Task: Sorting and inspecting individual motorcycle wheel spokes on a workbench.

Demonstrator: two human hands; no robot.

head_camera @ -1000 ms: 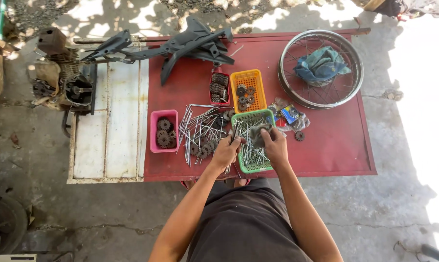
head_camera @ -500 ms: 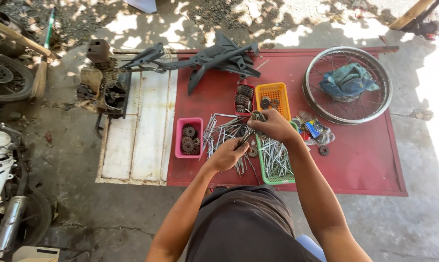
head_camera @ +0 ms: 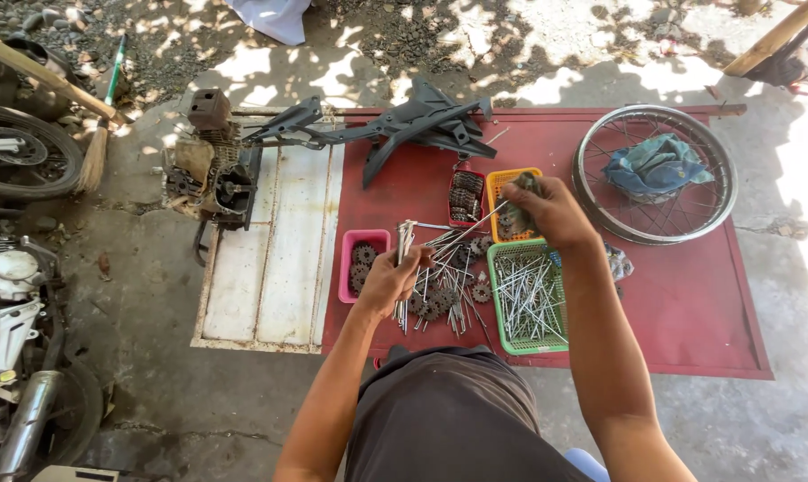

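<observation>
My left hand (head_camera: 391, 281) grips a bundle of thin metal spokes (head_camera: 405, 259), held upright over a loose pile of spokes and small sprockets (head_camera: 449, 290) on the red table (head_camera: 681, 303). My right hand (head_camera: 547, 212) is raised above the orange basket (head_camera: 495, 183), closed on a grey rag (head_camera: 522, 207) and the end of one long spoke (head_camera: 465, 234) that slants down towards my left hand. A green basket (head_camera: 502, 339) full of spokes lies just below my right hand.
A pink tray (head_camera: 349, 254) of sprockets lies left of the pile, a red tray (head_camera: 465, 196) of chain parts behind it. A wheel rim (head_camera: 591, 192) with a blue cloth (head_camera: 656, 167) lies at the right. Black frame parts (head_camera: 422, 125), an engine (head_camera: 212, 165) and a motorcycle (head_camera: 11, 303) stand around.
My right hand has risen from the green basket to above the orange basket, drawing a spoke with it. My left hand has gathered a bundle of spokes. The camera view shifted left.
</observation>
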